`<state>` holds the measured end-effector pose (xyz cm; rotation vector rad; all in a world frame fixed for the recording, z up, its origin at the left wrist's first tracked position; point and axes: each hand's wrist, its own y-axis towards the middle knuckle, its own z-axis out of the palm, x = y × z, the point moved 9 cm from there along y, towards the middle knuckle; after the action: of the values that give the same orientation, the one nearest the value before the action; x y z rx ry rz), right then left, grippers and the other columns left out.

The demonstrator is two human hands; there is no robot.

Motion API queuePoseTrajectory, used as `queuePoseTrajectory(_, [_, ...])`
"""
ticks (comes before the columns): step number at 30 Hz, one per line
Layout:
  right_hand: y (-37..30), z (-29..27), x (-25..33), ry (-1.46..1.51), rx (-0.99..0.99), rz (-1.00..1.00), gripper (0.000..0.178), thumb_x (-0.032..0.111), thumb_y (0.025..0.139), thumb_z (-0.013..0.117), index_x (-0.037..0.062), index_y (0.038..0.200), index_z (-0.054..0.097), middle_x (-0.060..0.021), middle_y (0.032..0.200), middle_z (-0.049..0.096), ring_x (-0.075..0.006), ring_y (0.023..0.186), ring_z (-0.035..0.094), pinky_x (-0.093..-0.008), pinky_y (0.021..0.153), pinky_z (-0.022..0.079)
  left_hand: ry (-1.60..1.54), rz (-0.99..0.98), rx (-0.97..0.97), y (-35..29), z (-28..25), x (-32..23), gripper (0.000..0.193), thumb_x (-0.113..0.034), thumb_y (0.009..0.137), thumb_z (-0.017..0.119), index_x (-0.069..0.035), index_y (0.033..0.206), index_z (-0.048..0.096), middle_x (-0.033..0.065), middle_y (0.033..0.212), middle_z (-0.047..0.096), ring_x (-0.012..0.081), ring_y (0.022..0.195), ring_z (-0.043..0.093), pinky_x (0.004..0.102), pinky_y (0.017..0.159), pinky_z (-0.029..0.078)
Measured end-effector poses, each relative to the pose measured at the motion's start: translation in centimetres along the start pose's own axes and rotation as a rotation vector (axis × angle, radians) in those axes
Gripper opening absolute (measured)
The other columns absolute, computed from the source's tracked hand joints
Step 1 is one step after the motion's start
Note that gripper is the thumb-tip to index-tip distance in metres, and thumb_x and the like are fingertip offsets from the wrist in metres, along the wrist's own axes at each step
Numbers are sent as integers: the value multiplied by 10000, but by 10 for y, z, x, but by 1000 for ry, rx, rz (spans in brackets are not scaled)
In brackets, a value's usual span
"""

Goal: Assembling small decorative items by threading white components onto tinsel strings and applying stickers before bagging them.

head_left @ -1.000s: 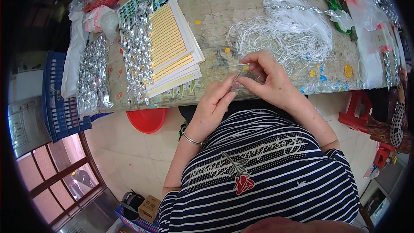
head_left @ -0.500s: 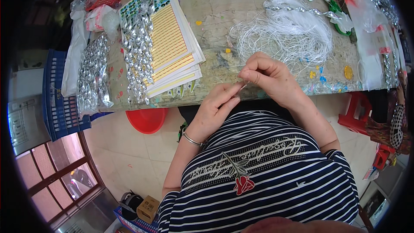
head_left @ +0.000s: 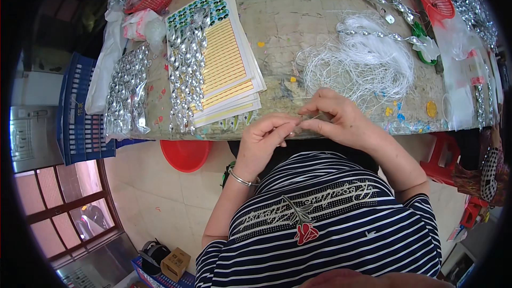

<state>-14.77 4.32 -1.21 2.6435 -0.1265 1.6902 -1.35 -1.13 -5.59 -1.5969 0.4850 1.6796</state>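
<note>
White thread [head_left: 368, 61] lies messy on the spotty surface [head_left: 280, 26]. On your side of it, your left hand [head_left: 265, 136] and right hand [head_left: 344, 120] curl close together — I can't tell what they pinch. Left of it: paper sheets [head_left: 226, 56], then, lower, a red tub [head_left: 186, 154].

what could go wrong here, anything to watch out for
The white thread lies loose and jumbled just beyond the right hand, so it might snag.
Anything slipping from the left hand could drop, as it is close to the table edge.
Silver strands overlap the sheets; lifting either may shift both.
</note>
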Motion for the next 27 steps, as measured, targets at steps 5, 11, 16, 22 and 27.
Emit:
queuePoseTrajectory(5, [-13, -42, -13, -224, -76, -151, 81, 99, 831, 657, 25, 864, 658, -43, 792, 563, -143, 761, 527, -261, 694, 413, 78, 3, -53, -7, -27, 7, 131, -51, 880, 600, 16, 961, 678, 84, 983, 662, 86, 740, 594, 195, 595, 468])
queuePoseTrajectory(11, [-20, -62, -7, -43, -232, -26, 61, 79, 854, 629, 20, 840, 633, -29, 797, 558, -130, 743, 505, -250, 687, 401, 160, 80, -30, -1, -15, -1, 137, -61, 871, 620, 6, 969, 690, 60, 929, 667, 65, 721, 555, 187, 608, 444])
queuePoseTrajectory(16, [-4, -21, 23, 5, -146, -180, 55, 70, 860, 620, 16, 854, 620, -31, 792, 544, -123, 710, 493, -252, 648, 403, 144, 49, -43, 11, 13, -22, 131, -75, 891, 611, 10, 959, 683, 41, 894, 679, 81, 774, 597, 203, 701, 475])
queuePoseTrajectory(22, [-1, -23, 16, -3, -193, -171, 57, 73, 856, 625, 18, 858, 609, -32, 788, 532, -126, 710, 494, -254, 656, 406, 3, -11, -8, 6, 12, -8, 142, -90, 901, 606, 8, 976, 674, 45, 828, 667, 79, 747, 612, 205, 707, 498])
queuePoseTrajectory(27, [-9, -52, -8, 90, -296, -80, 75, 83, 869, 621, 15, 855, 595, -6, 824, 534, -90, 771, 486, -232, 726, 394, 8, 26, -14, 4, 5, -5, 142, -92, 901, 607, 8, 973, 676, 33, 787, 658, 75, 733, 604, 200, 699, 493])
